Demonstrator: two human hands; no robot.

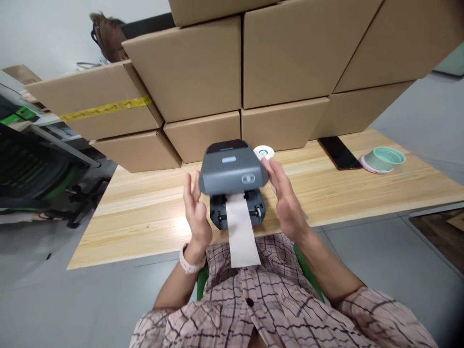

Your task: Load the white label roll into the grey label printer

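Observation:
A grey label printer (232, 166) stands at the table's front edge with its lid raised. Its dark lower part, with a roller, shows below the lid. From it a white label strip (242, 237) hangs towards my lap. On the left, my left hand (198, 215) is upright with fingers stretched out close beside the lid. My right hand (289, 205) is likewise open, its fingertips at the lid's right side, slightly blurred. Whether either hand touches the lid, I cannot tell for sure. Behind the printer lies a white label roll (264, 152), partly hidden.
Stacked cardboard boxes (286, 63) line the back of the wooden table (145, 212). A black phone (340, 152) and a green bowl (384, 157) on a pink base lie to the right. Behind the boxes at upper left, a person (108, 36) is partly visible.

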